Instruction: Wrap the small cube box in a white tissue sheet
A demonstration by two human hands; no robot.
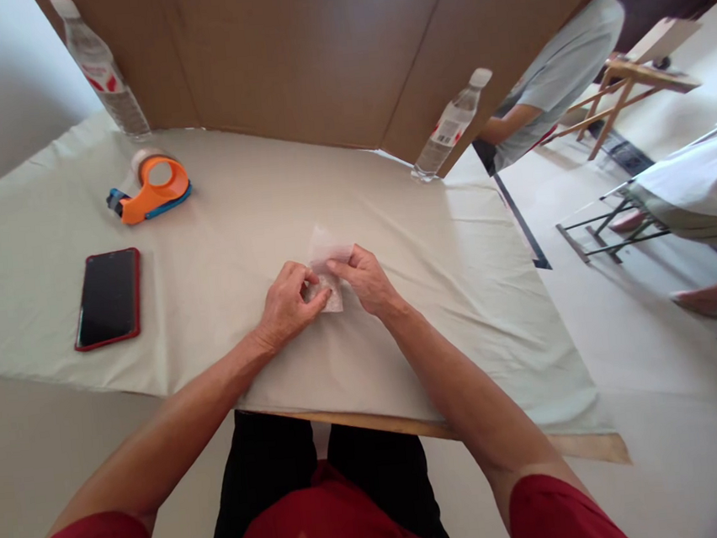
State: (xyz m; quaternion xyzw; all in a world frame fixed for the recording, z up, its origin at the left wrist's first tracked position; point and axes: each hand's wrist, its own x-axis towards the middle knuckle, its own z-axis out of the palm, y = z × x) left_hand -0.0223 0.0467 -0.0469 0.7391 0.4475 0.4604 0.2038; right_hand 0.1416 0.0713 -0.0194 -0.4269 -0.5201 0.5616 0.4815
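Observation:
A small, thin, translucent whitish sheet (pixel 326 245), which looks like plastic wrap or bubble wrap, is between my hands near the table's front edge. Its upper part stands up and folds over toward the right, while a lower part lies near the cloth. My right hand (pixel 369 281) pinches the folded upper edge between thumb and fingers. With fingers curled and thumb stretched toward the lower part, my left hand (pixel 291 301) closes on the sheet's left side. Whether anything lies inside the sheet is hard to make out.
A pale cloth (pixel 250 195) covers the table. To the left lie a red-cased phone (pixel 108 297) and an orange tape dispenser (pixel 157 187). Two water bottles (pixel 105 73) stand against a brown cardboard screen (pixel 287 56). Beyond the right edge, other people (pixel 572 54) sit nearby.

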